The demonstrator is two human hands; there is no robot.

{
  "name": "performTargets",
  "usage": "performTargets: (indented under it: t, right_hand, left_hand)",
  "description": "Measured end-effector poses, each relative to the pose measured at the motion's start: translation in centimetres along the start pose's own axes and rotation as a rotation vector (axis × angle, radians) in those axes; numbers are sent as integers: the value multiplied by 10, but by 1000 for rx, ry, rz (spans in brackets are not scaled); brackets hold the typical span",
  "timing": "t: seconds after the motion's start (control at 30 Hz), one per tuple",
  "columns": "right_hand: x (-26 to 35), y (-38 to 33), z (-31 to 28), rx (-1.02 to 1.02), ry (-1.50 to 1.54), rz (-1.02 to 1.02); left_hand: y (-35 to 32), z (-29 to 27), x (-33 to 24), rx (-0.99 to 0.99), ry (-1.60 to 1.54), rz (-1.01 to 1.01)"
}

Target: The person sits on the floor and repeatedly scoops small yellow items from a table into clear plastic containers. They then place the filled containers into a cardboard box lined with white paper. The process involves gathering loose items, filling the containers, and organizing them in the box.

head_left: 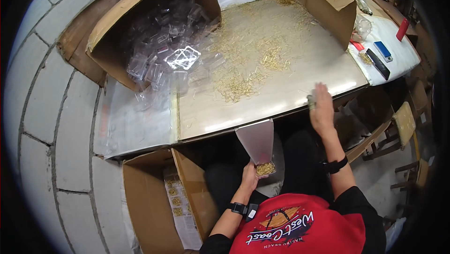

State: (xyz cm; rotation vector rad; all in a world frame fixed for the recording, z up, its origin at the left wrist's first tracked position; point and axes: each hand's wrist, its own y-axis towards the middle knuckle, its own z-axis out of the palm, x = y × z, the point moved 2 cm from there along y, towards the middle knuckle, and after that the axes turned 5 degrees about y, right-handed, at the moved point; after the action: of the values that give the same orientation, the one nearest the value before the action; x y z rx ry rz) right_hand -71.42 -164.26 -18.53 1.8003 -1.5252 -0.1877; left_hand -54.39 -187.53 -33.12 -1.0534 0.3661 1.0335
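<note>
One small clear box of gold pins in left hand.

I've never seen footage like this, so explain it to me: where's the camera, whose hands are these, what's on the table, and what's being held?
The camera sits on a person's head and looks down, so the round, bent edges come from its wide lens. Both arms are that person's own. The left hand holds a small clear box filled with gold clips under a metal chute at the table edge. The right hand is blurred at the table edge; whether it holds anything is unclear. Loose gold clips cover the table. A carton on the left holds empty clear boxes.
</note>
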Motion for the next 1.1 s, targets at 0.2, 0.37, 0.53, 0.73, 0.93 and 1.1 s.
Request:
performTargets:
  t: [0.2, 0.37, 0.53, 0.73, 0.93, 1.1]
  right_hand:
    - [115, -40, 8, 324, 369, -386]
    - [128, -88, -24, 575, 650, -432]
    - [90, -88, -41, 555, 667, -283]
    - [70, -104, -40, 700, 739, -154]
    - [101, -108, -30, 861, 988, 87]
    - [115, -96, -16, 729, 1014, 15]
  left_hand:
    - [2, -9, 11, -37, 0, 12]
    - [-1, -11, 7, -107, -49, 24]
    - [-13, -29, 15, -44, 39, -55]
    - [-38, -22, 1, 75, 89, -141]
    - [-66, -4, -60, 54, 183, 3]
    - [-125, -8, -155, -174, 242, 210]
